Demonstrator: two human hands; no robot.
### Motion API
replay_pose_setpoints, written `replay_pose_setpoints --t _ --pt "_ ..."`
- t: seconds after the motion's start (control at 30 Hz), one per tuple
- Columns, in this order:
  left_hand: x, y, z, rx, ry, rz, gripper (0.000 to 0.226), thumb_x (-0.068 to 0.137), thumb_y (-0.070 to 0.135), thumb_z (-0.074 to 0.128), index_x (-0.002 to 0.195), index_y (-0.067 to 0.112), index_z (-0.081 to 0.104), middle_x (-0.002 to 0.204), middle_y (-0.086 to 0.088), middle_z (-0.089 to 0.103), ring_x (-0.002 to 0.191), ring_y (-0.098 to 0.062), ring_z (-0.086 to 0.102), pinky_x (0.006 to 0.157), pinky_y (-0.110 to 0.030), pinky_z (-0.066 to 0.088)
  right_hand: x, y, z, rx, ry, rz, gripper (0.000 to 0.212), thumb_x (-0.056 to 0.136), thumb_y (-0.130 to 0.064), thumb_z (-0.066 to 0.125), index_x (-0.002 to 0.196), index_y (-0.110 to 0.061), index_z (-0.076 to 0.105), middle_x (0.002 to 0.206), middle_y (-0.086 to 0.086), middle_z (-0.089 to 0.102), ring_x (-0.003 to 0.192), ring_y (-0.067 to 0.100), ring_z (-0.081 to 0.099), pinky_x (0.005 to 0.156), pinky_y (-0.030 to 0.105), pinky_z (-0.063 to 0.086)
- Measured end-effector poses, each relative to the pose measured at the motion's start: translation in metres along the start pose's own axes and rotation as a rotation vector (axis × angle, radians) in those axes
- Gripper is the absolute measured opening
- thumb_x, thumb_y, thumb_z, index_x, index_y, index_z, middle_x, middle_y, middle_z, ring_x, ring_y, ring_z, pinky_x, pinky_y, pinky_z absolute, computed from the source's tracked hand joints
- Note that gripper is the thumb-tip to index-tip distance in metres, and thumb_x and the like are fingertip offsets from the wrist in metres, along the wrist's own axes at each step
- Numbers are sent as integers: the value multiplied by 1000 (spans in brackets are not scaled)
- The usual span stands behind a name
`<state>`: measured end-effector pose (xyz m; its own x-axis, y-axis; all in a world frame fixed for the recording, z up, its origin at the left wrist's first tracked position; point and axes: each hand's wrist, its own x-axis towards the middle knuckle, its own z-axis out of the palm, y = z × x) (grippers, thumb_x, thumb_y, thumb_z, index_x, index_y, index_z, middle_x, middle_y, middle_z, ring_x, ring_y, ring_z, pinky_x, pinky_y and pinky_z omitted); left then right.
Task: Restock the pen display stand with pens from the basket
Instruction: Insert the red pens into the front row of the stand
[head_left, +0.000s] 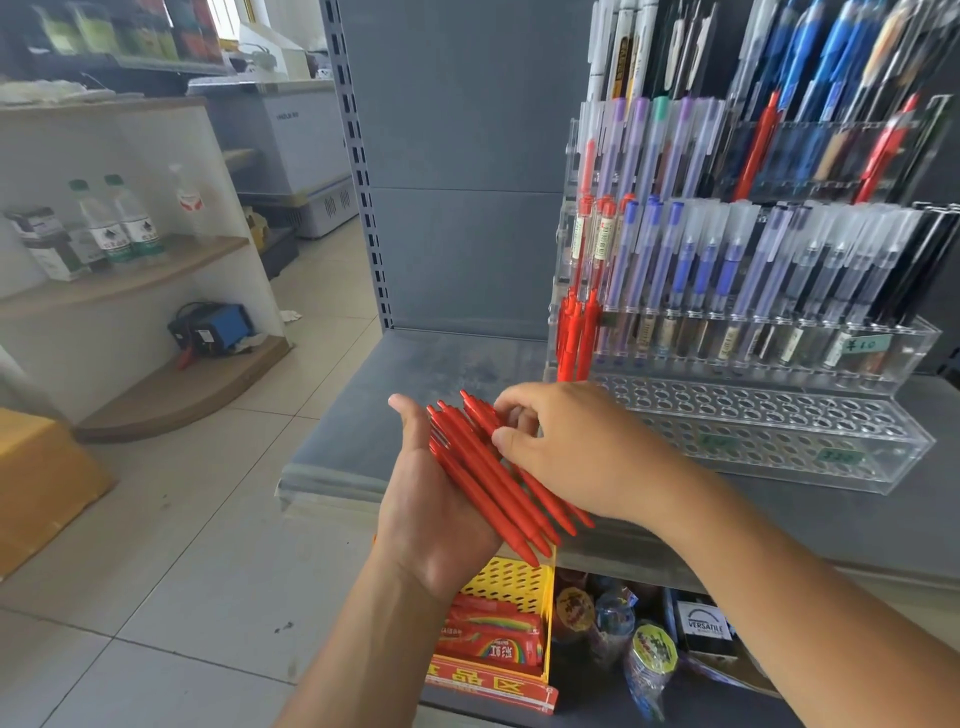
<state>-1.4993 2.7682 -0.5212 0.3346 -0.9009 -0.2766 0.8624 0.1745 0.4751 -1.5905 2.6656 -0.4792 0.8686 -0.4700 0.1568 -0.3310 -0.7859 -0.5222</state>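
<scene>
Grey shop shelf (363, 405), acrylic pen display stand (753, 431) on its right rear. Left hand (431, 514) palm-up over front edge, fingers cupped round red pens (488, 483); right hand (571, 441) pinches topmost ones. Yellow basket (511, 577) below.

Two hands: one left hand (431, 514) and one right hand (576, 441). Between them is one bundle of red pens (483, 467), at least six; overlap hides the exact number. One clear pen display stand (753, 441). One yellow basket (506, 579). Two green-capped water bottles (101, 223). One cardboard box (41, 478).
</scene>
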Motion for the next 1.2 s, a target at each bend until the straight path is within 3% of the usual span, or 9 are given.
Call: replay_pose_setpoints --t 0.13,0.3,0.4,0.5,0.7,0.97,1.07,1.2 --pt "0 1 0 13 -3 -16 109 80 88 38 139 -2 54 139 -26 58 127 -41 59 111 -56 41 0 0 1 -22 -51 19 20 99 -38 57 103 -22 68 74 -8 67 69 9 65 70 34 55" --pt "1 -2 0 58 -6 -17 105 80 87 36 136 0 56 130 -26 65 114 -42 67 98 -55 47 1 -1 4 -87 -10 59 23 92 -39 55 86 -19 66 67 -2 66 62 16 64 66 42 57" --pt "2 -3 0 81 -18 -15 105 81 87 34 133 0 59 127 -26 66 113 -42 68 96 -55 47 1 -4 9 -144 44 77 22 90 -37 53 79 -20 63 64 -3 62 57 16 60 62 37 56" --pt "3 -3 -1 80 -38 -20 105 81 88 34 135 3 59 132 -25 64 119 -42 64 104 -58 44 1 -6 10 -115 90 84 18 90 -35 53 86 -25 67 71 -10 67 62 9 63 65 32 56" --pt "5 -4 -2 52 -34 -26 106 80 87 37 136 1 60 141 -26 56 130 -41 56 114 -56 39 0 -5 9 -128 202 94 23 94 -30 48 84 -16 63 67 0 66 55 14 65 61 35 59" --pt "-3 -3 7 46 -7 6 100 83 84 36 136 3 59 126 -21 68 105 -39 71 86 -52 57 -1 -6 2 -121 314 132 23 93 -39 52 83 -19 60 64 -3 62 58 14 61 55 31 51" --pt "-4 -3 8 14 -5 1 98 85 83 37 136 2 58 127 -22 67 108 -40 70 81 -55 60 0 -7 -8 156 291 95 16 94 -34 53 88 -19 58 68 2 68 56 17 68 57 42 57" --pt "-5 -3 8 -24 -5 -11 94 86 80 40 135 1 55 133 -22 64 121 -45 62 100 -68 46 1 -5 -27 586 332 75 5 96 -18 53 95 -15 57 78 6 72 62 21 70 54 44 58"
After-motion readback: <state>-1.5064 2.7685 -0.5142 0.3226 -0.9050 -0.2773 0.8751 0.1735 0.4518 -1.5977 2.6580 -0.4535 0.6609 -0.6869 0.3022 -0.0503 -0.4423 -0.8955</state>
